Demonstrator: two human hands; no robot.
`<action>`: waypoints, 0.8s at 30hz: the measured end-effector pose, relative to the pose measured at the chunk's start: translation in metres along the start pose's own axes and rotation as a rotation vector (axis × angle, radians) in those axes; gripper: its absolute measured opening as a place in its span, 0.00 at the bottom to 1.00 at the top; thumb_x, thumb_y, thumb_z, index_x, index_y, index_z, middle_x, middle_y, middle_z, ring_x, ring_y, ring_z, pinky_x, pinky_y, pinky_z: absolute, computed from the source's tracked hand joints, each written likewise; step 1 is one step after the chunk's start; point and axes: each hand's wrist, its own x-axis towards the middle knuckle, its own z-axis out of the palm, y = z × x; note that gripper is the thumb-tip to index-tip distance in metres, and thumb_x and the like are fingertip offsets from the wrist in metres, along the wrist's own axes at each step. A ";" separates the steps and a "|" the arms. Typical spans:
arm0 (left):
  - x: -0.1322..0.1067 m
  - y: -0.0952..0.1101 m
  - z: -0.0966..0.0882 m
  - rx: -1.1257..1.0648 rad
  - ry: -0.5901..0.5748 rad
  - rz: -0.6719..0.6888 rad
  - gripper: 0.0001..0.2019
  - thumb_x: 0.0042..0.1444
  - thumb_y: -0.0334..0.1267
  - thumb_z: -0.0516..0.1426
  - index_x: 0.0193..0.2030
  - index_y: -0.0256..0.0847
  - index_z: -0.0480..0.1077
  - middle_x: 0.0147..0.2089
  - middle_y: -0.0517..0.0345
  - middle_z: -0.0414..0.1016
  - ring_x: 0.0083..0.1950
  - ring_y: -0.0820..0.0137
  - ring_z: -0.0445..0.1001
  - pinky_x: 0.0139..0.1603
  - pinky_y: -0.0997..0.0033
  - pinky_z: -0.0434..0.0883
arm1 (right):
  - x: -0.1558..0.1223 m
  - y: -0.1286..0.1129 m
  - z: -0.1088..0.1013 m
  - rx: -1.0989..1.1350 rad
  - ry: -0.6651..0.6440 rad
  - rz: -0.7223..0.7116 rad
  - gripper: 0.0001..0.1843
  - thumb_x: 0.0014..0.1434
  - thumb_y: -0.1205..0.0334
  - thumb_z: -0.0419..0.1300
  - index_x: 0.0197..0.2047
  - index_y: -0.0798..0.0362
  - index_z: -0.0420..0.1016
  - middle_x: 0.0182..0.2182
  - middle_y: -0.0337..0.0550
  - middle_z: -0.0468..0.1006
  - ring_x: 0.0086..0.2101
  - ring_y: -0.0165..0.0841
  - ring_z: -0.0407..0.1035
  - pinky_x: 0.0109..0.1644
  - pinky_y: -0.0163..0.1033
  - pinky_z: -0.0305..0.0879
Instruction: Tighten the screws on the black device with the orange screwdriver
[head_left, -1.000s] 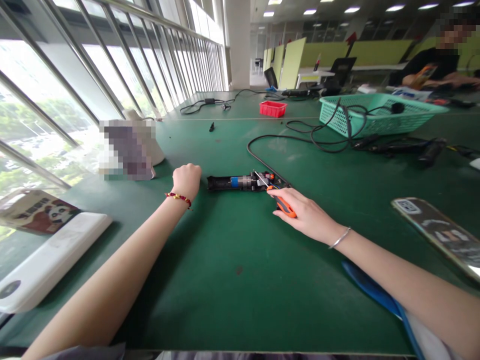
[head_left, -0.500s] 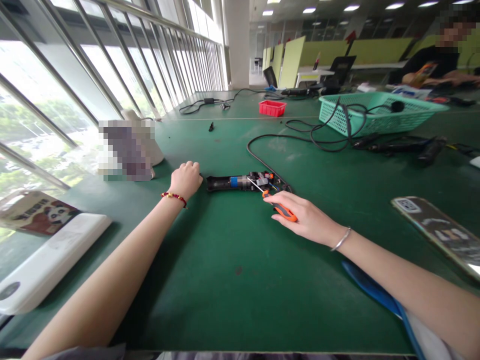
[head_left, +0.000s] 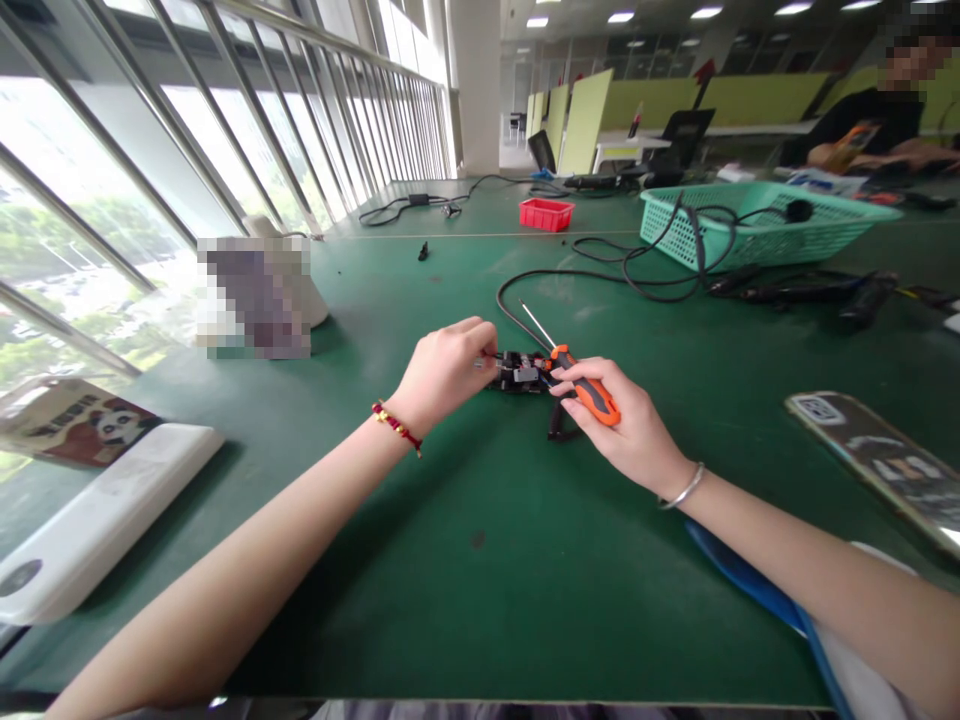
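An opened black corded tool (head_left: pixel 525 372) with exposed wiring lies on the green table (head_left: pixel 465 540). My left hand (head_left: pixel 446 370) covers its left part, fingers curled over the body. My right hand (head_left: pixel 615 420) grips an orange-handled screwdriver (head_left: pixel 581 385). The metal shaft points up and to the left, away from the tool. The tool's black cord (head_left: pixel 517 290) runs back toward the basket.
A teal basket (head_left: pixel 757 225) with cables stands at the back right, beside a small red bin (head_left: pixel 546 214). A phone (head_left: pixel 877 465) lies at right, a white device (head_left: pixel 90 520) and a book (head_left: pixel 67 425) at left. Another person (head_left: pixel 870 125) sits far right.
My left hand moved right from the tool's left end onto its body. My right hand lifted the screwdriver tip off the tool, the shaft now pointing up and away.
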 end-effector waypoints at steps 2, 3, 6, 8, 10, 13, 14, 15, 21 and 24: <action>-0.003 0.007 0.008 -0.023 -0.007 0.052 0.06 0.48 0.28 0.52 0.30 0.40 0.69 0.35 0.58 0.74 0.34 0.70 0.72 0.33 0.74 0.66 | 0.001 0.002 -0.001 -0.025 0.025 -0.003 0.10 0.60 0.65 0.56 0.45 0.48 0.65 0.44 0.44 0.74 0.43 0.35 0.75 0.50 0.42 0.70; -0.004 0.008 0.012 -0.039 -0.008 0.069 0.06 0.49 0.28 0.52 0.30 0.40 0.69 0.34 0.59 0.73 0.33 0.71 0.71 0.33 0.75 0.65 | 0.001 0.003 -0.001 -0.043 0.033 -0.004 0.10 0.60 0.65 0.56 0.45 0.48 0.65 0.44 0.44 0.74 0.43 0.35 0.74 0.50 0.42 0.70; -0.005 0.007 0.020 -0.110 0.000 0.106 0.07 0.51 0.27 0.53 0.32 0.39 0.70 0.35 0.59 0.74 0.33 0.73 0.72 0.33 0.77 0.66 | 0.001 0.003 -0.001 -0.099 0.037 0.002 0.10 0.59 0.65 0.57 0.45 0.48 0.65 0.44 0.45 0.75 0.43 0.35 0.73 0.50 0.42 0.69; -0.005 0.006 0.023 -0.154 0.015 0.127 0.07 0.53 0.27 0.53 0.33 0.39 0.71 0.36 0.59 0.75 0.34 0.73 0.73 0.34 0.77 0.66 | 0.002 0.003 -0.001 -0.117 0.028 0.004 0.10 0.59 0.65 0.57 0.45 0.49 0.65 0.43 0.45 0.75 0.43 0.35 0.73 0.49 0.41 0.69; -0.005 0.004 0.025 -0.184 0.028 0.143 0.07 0.54 0.27 0.54 0.35 0.39 0.72 0.36 0.59 0.75 0.34 0.73 0.73 0.36 0.77 0.67 | 0.002 0.003 -0.001 -0.122 0.020 0.007 0.10 0.59 0.65 0.56 0.45 0.49 0.65 0.42 0.44 0.75 0.42 0.35 0.73 0.48 0.40 0.69; -0.005 0.002 0.028 -0.213 0.040 0.150 0.06 0.54 0.28 0.54 0.36 0.39 0.72 0.37 0.58 0.75 0.35 0.73 0.74 0.37 0.77 0.67 | 0.002 0.004 -0.001 -0.124 0.015 0.013 0.10 0.59 0.65 0.56 0.45 0.49 0.66 0.42 0.44 0.75 0.42 0.35 0.73 0.48 0.40 0.69; -0.005 0.002 0.029 -0.222 0.042 0.149 0.06 0.54 0.28 0.55 0.36 0.38 0.72 0.37 0.58 0.75 0.35 0.73 0.74 0.37 0.77 0.68 | 0.002 0.004 -0.001 -0.125 0.015 0.010 0.10 0.59 0.65 0.56 0.45 0.49 0.66 0.42 0.44 0.75 0.42 0.35 0.73 0.48 0.40 0.69; -0.005 0.002 0.029 -0.229 0.043 0.146 0.06 0.54 0.28 0.55 0.36 0.38 0.72 0.36 0.58 0.75 0.35 0.73 0.74 0.37 0.77 0.68 | 0.002 0.004 -0.001 -0.125 0.011 0.004 0.10 0.59 0.65 0.56 0.45 0.49 0.66 0.42 0.44 0.75 0.42 0.35 0.73 0.48 0.40 0.69; -0.006 0.003 0.032 -0.164 0.028 0.165 0.07 0.55 0.28 0.54 0.36 0.39 0.73 0.38 0.58 0.76 0.35 0.73 0.74 0.36 0.77 0.68 | 0.002 0.003 -0.001 -0.133 -0.016 -0.023 0.11 0.59 0.65 0.57 0.46 0.49 0.66 0.41 0.44 0.75 0.42 0.34 0.73 0.48 0.39 0.68; -0.006 0.005 0.033 -0.082 0.037 0.204 0.08 0.57 0.29 0.52 0.38 0.39 0.73 0.39 0.57 0.76 0.37 0.72 0.74 0.36 0.76 0.68 | 0.002 0.003 -0.001 -0.140 -0.017 -0.031 0.11 0.59 0.66 0.57 0.46 0.49 0.65 0.42 0.43 0.75 0.42 0.33 0.72 0.48 0.38 0.68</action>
